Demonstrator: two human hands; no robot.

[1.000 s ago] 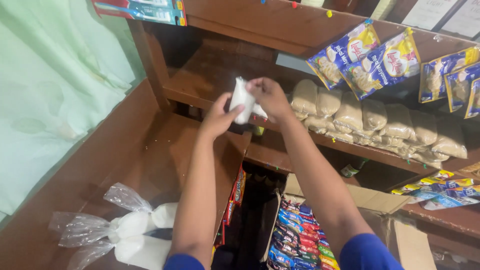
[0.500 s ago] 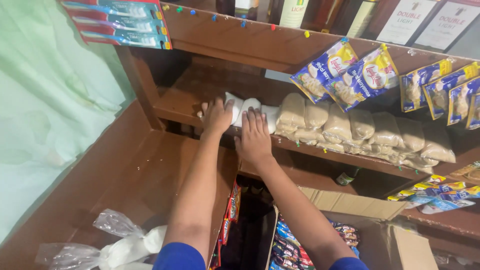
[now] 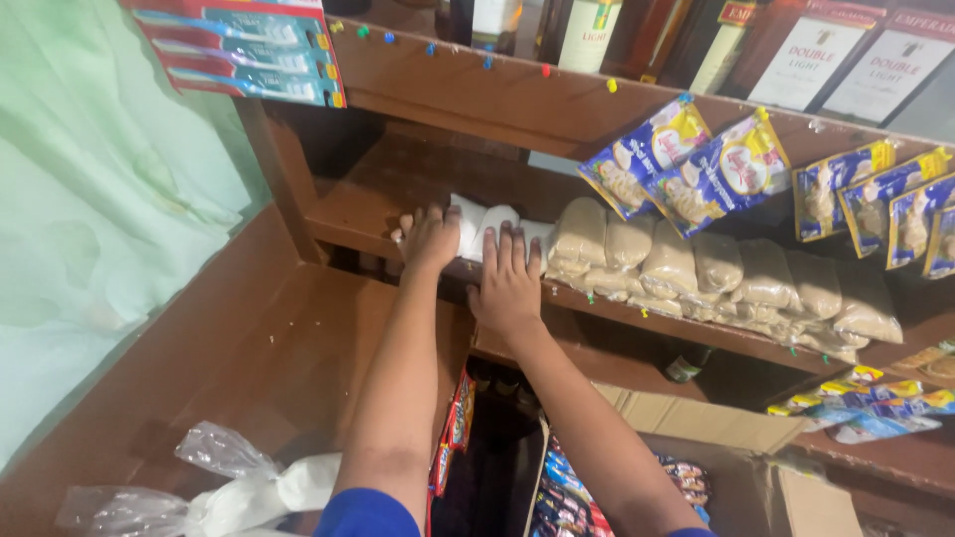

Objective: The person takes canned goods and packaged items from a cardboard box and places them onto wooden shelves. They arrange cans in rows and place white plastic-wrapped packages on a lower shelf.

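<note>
Your two bare forearms end in short blue sleeves well back from your left hand [image 3: 430, 239] and right hand [image 3: 507, 283], with no gloves, rings or watch.

Both hands lie palm-down on the wooden shelf [image 3: 348, 224]. The left hand [image 3: 431, 239] and right hand [image 3: 508, 283] press against small white packets [image 3: 479, 227]. Just right of the right hand runs a row of tan bagged goods [image 3: 696, 273]; blue sachets [image 3: 686, 169] hang above.
</note>
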